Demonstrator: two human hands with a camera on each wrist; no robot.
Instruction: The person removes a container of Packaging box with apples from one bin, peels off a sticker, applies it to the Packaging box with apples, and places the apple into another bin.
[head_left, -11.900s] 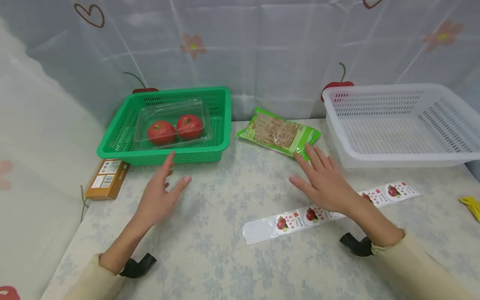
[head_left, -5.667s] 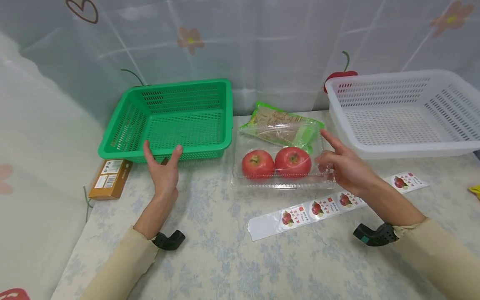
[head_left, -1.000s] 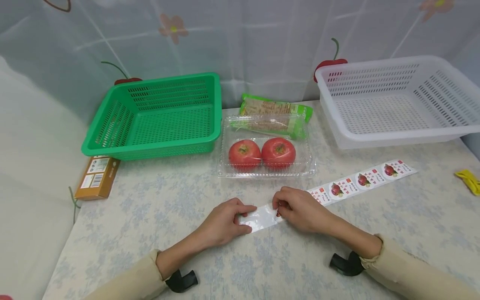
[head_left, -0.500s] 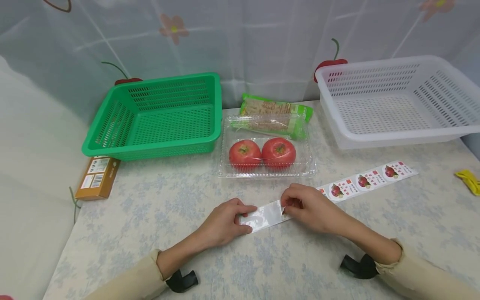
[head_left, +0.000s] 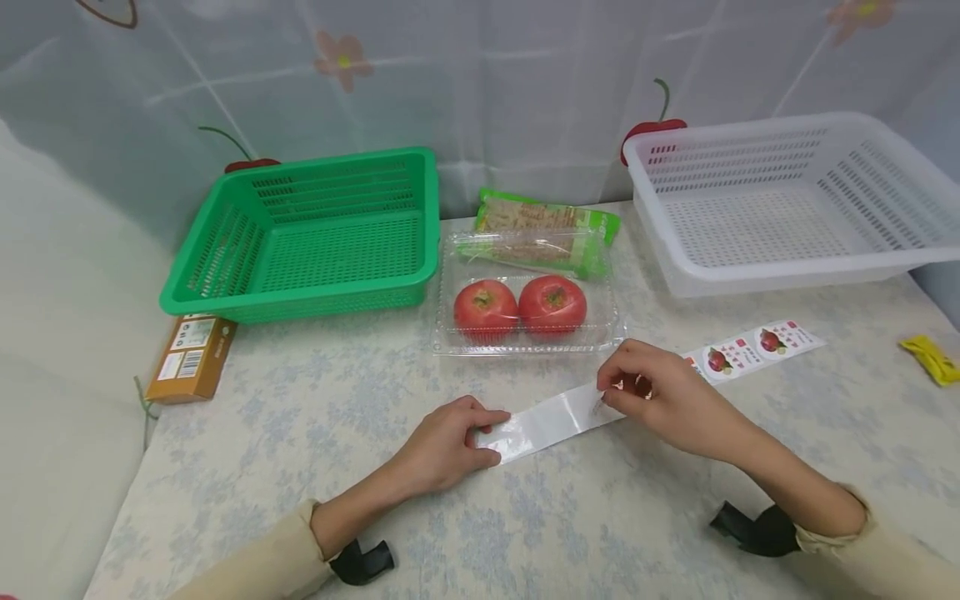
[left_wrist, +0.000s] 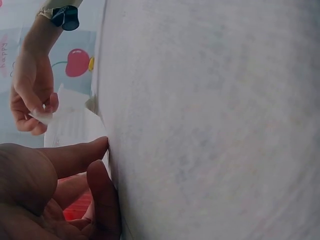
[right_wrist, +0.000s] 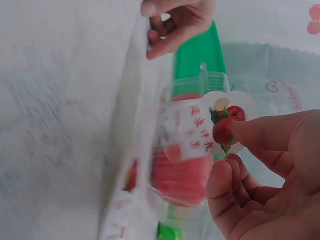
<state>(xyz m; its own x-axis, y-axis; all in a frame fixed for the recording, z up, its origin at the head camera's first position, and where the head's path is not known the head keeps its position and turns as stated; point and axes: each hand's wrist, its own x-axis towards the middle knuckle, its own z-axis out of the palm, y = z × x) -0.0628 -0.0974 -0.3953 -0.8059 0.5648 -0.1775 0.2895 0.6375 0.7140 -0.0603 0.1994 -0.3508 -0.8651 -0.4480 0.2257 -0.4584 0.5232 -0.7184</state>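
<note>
A strip of fruit stickers (head_left: 551,421) lies slanted across the table, its left part bare white backing. My left hand (head_left: 442,442) presses that left end down, thumb and forefinger spread across it. My right hand (head_left: 667,400) pinches a sticker (right_wrist: 229,124) between thumb and forefinger. In the right wrist view the sticker shows printed red fruit and red lettering, and it stands up off the strip. Behind the strip sits a closed clear plastic box (head_left: 525,348) with two red fruits (head_left: 486,308) inside.
A green basket (head_left: 300,298) stands back left, a brown carton (head_left: 191,358) beside its front corner. A white basket (head_left: 795,273) stands back right. Behind the clear box lies a green-edged packet (head_left: 540,215). Something yellow (head_left: 932,358) lies far right.
Earlier the clear box with fruit came out of the green basket onto the table. Both hands then moved to the strip. My right hand has since drawn rightward, peeling a sticker; the left stayed.
</note>
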